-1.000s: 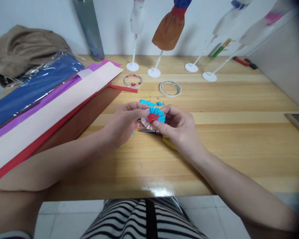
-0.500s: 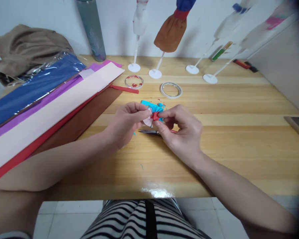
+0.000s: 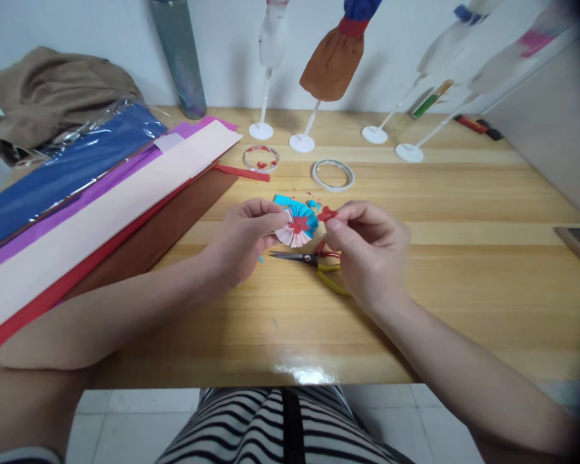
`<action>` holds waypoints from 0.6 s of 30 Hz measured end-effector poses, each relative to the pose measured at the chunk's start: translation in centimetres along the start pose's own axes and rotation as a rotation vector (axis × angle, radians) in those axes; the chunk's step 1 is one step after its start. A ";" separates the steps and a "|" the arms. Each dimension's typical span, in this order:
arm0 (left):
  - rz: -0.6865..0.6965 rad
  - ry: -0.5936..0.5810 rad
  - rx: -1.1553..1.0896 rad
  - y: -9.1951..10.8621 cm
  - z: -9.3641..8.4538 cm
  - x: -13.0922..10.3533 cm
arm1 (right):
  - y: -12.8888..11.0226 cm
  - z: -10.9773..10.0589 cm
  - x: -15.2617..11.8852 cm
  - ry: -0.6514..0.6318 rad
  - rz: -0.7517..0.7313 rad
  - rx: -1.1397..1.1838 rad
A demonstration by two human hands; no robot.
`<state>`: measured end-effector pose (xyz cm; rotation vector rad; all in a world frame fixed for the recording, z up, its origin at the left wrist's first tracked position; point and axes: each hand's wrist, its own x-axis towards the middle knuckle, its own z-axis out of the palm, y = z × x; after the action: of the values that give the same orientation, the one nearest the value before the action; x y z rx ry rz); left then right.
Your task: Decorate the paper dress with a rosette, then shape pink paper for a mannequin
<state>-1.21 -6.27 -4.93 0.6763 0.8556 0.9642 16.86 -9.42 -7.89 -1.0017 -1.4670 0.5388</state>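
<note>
Between thumb and fingers, my left hand point(image 3: 244, 241) grips a pleated paper rosette point(image 3: 309, 221), half blue and half pale pink, with a red flower shape at its centre. My right hand point(image 3: 374, 258) pinches a small red paper piece point(image 3: 327, 214) just right of the rosette, apart from it. Scissors point(image 3: 307, 259) with red and yellow handles lie below, partly hidden by my right hand. Behind the rosette are a blue paper strip point(image 3: 283, 200) and small blue and red scraps point(image 3: 313, 203).
Two tape rolls point(image 3: 333, 175) and a red strip point(image 3: 244, 173) lie farther back. Long coloured paper sheets point(image 3: 111, 219) cover the left side. Several small mannequins on white stands point(image 3: 302, 143), a bottle point(image 3: 181, 64) and a green tube point(image 3: 430, 100) line the wall.
My right hand has drawn back to the right from the rosette with the small red piece in it. The rosette's red centre and the scissors' handles now show more.
</note>
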 end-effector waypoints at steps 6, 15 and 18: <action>0.058 0.077 -0.002 1.6 0.1 0.6 | -1.0 0.8 -0.7 -0.243 -0.492 -0.308; -0.019 0.111 -0.014 1.9 1.0 -0.1 | 0.2 1.7 -1.5 -0.504 -0.374 -0.452; -0.005 0.086 -0.015 1.8 0.8 0.0 | 0.1 1.3 -1.4 -0.519 -0.210 -0.330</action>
<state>-1.31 -5.63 -3.06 0.6231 0.9238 1.0005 15.46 -10.22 -8.95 -0.9840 -2.1509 0.4274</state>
